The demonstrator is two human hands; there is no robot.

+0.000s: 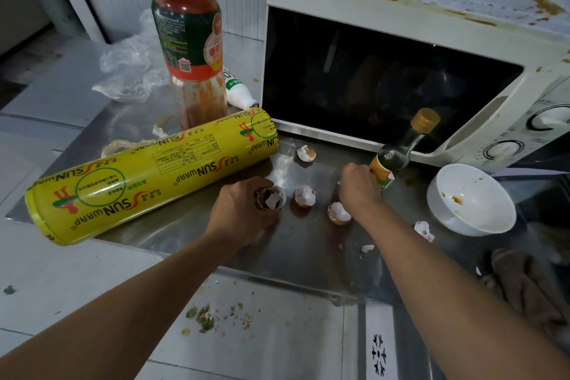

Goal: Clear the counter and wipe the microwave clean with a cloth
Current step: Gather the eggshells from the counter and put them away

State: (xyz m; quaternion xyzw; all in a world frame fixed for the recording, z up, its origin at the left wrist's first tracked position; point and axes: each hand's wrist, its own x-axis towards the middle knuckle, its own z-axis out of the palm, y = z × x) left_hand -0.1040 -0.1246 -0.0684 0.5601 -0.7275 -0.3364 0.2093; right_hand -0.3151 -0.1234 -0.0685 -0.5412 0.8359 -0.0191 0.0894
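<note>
Two hands over steel worktop (308,256), head view only. Left hand (243,210) in front of microwave (401,49), fingers curled round stacked eggshells (273,198), holding them just above or on the worktop, cannot tell which. Right hand (359,185) in front of microwave's door, fingers curled down at a spot beside small dark bottle (398,153); whether pinching anything cannot tell, fingertips hidden.

Microwave white, door shut, top spattered with brown stains. Small dark bottle upright-tilted against microwave's lower front edge, tan cap, orange label. Loose eggshell halves in front of microwave: one (306,153) near its base, one (304,196) between the two hands, one (339,213) just under right wrist. Smaller shell bits (424,231) front-right of microwave, beside white bowl (472,199). White bowl right-front of microwave, below its control knobs, brown smears inside. Brown cloth (524,290) crumpled further front-right of microwave, at worktop's near edge.

Yellow wrap roll (154,173) lying on its side, left-front of microwave, one end near microwave's bottom-left corner. Tall sauce bottle (192,40) standing left of microwave, orange cap, red residue inside. Small white bottle (237,88) lying between sauce bottle and microwave. Crumpled clear plastic (129,71) further left of microwave, behind sauce bottle. Food scraps (203,316) on floor below worktop's front edge.
</note>
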